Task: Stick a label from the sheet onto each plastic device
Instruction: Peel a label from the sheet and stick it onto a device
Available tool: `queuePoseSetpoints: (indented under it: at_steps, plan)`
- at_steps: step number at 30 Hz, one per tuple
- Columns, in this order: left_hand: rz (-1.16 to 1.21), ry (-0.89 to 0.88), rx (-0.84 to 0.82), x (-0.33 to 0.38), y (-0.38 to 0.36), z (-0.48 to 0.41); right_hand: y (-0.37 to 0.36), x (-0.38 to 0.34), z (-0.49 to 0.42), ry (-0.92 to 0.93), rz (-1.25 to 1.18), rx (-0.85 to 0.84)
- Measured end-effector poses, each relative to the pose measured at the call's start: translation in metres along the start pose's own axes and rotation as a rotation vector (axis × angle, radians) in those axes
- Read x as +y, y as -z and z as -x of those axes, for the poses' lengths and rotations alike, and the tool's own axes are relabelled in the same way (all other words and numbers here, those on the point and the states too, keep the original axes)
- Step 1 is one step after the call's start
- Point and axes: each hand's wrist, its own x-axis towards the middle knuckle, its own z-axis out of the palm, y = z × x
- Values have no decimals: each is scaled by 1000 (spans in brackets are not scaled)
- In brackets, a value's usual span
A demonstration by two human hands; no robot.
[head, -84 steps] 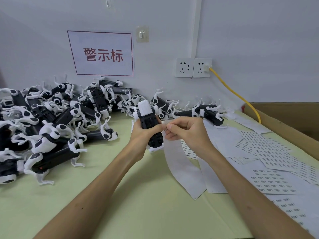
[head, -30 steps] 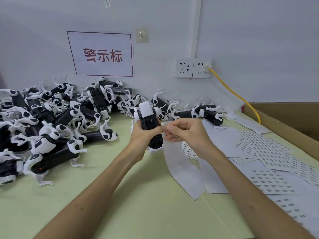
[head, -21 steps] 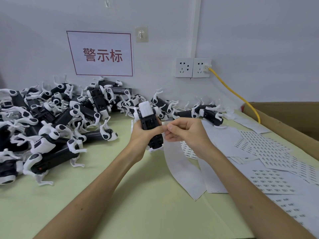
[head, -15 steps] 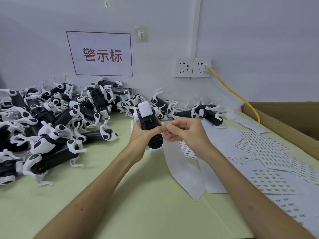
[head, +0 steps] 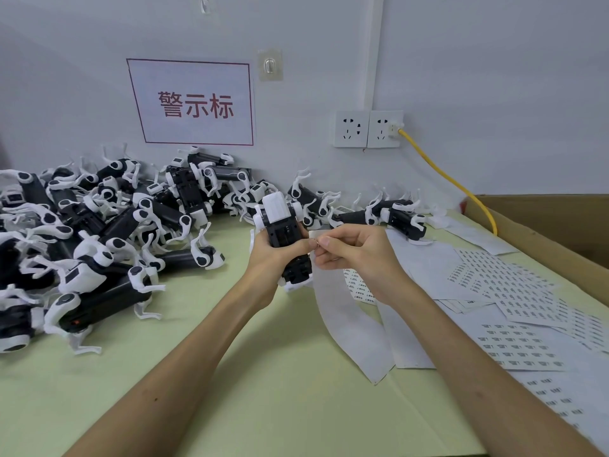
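Label sheets [head: 494, 278] printed with codes too fine to read are spread at the right of the pale green worktop [head: 263, 390]. Above its middle a black-and-white plastic device [head: 283, 222] is gripped by the left hand [head: 272, 258], fingers [head: 293, 247] curled round it; just beside it the right hand [head: 357, 257] is pinched, thumb to forefinger, on the top of a white strip [head: 349, 324]. Behind, a pile of devices [head: 99, 225] lies at the left below a wall sign [head: 194, 103] reading "警示标".
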Motion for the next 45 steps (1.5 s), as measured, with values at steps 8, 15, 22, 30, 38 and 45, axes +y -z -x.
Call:
queuePoseSetpoints:
  at_steps: [8, 15, 22, 30, 38, 45]
  plan:
    - [-16, 1, 17, -2, 0, 0, 0, 1, 0, -6, -3, 10]
    - [10, -4, 4, -3, 1, 0, 0, 0, 1, -3, 1, 3]
    - [12, -3, 3, -2, 1, 0, 0, 0, 1, -5, -8, 4]
    - [24, -3, -11, -2, 1, 0, -1, 0, 1, -4, -14, -2]
    - [18, -10, -10, -3, 1, 1, 0, 0, 1, -7, -8, 2]
    - [-5, -5, 13, -3, 0, 0, -1, 0, 1, -3, -3, 0]
